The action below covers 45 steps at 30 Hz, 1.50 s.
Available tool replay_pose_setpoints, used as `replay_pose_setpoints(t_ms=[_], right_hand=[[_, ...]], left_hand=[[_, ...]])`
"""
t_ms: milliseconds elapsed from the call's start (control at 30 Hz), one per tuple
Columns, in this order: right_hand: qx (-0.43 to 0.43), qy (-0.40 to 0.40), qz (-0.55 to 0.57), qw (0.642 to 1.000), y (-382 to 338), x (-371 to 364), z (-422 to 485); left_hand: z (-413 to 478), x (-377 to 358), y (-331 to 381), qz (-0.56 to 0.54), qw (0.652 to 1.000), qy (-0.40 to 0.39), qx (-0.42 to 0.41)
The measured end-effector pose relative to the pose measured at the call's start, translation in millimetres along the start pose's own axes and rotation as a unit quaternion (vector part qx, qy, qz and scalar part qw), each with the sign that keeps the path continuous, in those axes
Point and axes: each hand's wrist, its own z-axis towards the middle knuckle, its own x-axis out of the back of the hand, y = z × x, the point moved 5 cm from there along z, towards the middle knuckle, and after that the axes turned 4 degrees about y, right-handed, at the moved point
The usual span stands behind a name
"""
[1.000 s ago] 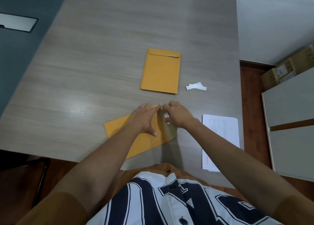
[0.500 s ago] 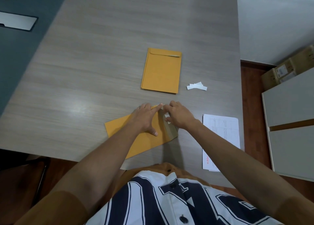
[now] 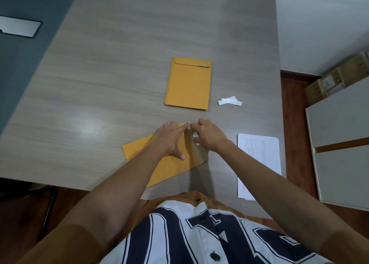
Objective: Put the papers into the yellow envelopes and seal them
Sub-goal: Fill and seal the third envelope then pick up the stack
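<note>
The table (image 3: 119, 84) carries everything, a wide wood-grain top; at its far middle lies a neat stack of yellow envelopes (image 3: 188, 84), flaps away from the person; nearer, skewed across the front edge, lies the envelope (image 3: 167, 170) in hand, flat on the table with its open end to the right. Just right of it, apart from it, lie the white printed papers (image 3: 259, 156), part of them over the table's edge.

The left hand (image 3: 169, 140) rests flat on the envelope, fingers straight and spread, the forefinger reaching to the far corner; it pins the body down. The right hand (image 3: 209, 138) sits at the flap (image 3: 200, 154), fingers curled and pinching at its far end, where a sliver of white shows (a backing strip, most likely, though it is too small to be sure). Beyond, near the stack, lie a few loose white strips (image 3: 229, 102).

The envelope looks light, thin and only a little stiff; it would slide on the smooth top if not held, so a flat palm on the body suits it; the flap bends easily along its crease and is best taken by an end or corner. The papers look limp and slippery against one another; they would be best squared up and gripped by one short edge.
</note>
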Motion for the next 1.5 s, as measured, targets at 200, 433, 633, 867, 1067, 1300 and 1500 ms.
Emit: replay_pose_setpoints(t_ms=[200,433,633,867,1067,1300,1500], right_hand=[[0.003,0.002,0.003,1.000,-2.1,0.9,0.6],[0.005,0.007,0.003,1.000,-4.0,1.5,-1.0],[0.007,0.003,0.001,1.000,-2.3,0.1,-3.3],[0.012,0.008,0.001,1.000,-3.4,-0.5,-1.6],[0.013,0.015,0.003,1.000,-3.9,0.2,-3.4],[0.015,0.027,0.000,1.000,-3.7,-1.1,-5.0],[0.014,0.034,0.009,0.999,-4.5,-1.4,-4.8]], left_hand=[[0.2,0.5,-0.1,-0.002,1.000,-0.010,0.001],[-0.4,0.3,-0.4,-0.003,1.000,-0.003,-0.003],[-0.8,0.9,-0.4,-0.006,1.000,0.000,-0.002],[-0.7,1.3,1.0,-0.005,1.000,-0.008,-0.005],[-2.0,2.7,1.3,-0.010,1.000,-0.003,-0.008],[-2.3,3.9,2.3,-0.007,1.000,-0.001,-0.009],[-1.9,3.0,2.3,-0.006,1.000,0.002,-0.009]])
